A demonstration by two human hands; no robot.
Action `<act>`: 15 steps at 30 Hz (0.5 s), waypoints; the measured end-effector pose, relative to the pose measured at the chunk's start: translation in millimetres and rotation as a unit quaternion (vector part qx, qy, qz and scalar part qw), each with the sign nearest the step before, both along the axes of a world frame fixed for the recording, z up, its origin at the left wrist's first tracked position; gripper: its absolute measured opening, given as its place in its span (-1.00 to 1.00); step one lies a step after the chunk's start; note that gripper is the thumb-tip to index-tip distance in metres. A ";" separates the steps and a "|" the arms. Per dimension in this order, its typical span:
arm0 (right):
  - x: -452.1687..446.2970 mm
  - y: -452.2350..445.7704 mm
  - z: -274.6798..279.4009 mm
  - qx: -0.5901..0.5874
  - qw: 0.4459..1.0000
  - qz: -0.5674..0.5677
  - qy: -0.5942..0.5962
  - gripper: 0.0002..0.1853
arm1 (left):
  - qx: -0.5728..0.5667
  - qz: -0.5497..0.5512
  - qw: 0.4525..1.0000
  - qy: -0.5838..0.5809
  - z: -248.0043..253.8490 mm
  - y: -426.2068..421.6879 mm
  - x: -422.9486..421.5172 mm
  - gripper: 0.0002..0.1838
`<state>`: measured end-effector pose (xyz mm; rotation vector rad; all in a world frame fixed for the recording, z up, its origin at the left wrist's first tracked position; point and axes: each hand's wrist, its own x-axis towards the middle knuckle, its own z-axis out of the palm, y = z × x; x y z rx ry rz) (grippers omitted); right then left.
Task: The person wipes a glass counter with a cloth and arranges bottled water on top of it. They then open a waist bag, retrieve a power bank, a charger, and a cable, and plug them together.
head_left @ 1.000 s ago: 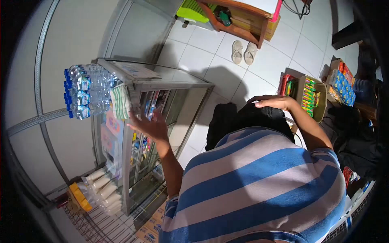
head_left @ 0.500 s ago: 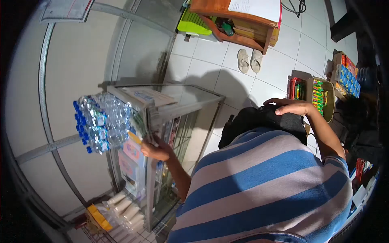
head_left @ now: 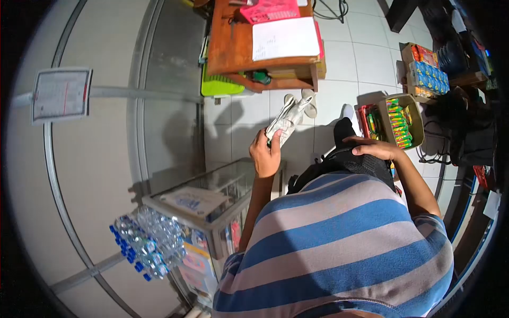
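One folded cloth [head_left: 288,121] lifted off one glass case [head_left: 231,214], left hand [head_left: 266,157] pinching it, right hand [head_left: 377,150] loosely spread

The person wears a short-sleeved shirt [head_left: 339,233] with broad blue and pale pinkish stripes, dark blue neckline [head_left: 366,307], and black trousers [head_left: 344,132].

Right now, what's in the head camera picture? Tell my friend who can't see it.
The left hand holds a folded whitish cloth-like bundle above a white tiled floor; the right hand rests on black fabric below a blue and white striped shirt. Clear plastic bottles with blue caps cluster by a metal framed glass cabinet, with a brown wooden table ahead.
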<state>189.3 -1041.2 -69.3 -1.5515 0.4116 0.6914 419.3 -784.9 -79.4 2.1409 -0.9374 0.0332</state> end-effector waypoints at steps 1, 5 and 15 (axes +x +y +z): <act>1.8 -13.0 -1.4 -0.005 1.000 -0.013 -0.001 -0.10 | 0.002 -0.013 1.000 0.024 -5.6 -19.3 9.7 -0.79; 5.6 -78.2 -9.9 -0.025 0.998 -0.060 -0.006 -0.11 | 0.017 0.060 0.995 0.076 -27.2 -99.6 56.2 -0.72; -15.9 -247.4 -14.9 -0.094 0.984 -0.145 0.031 -0.12 | -0.087 0.175 0.974 0.117 -119.7 -214.8 201.8 -0.69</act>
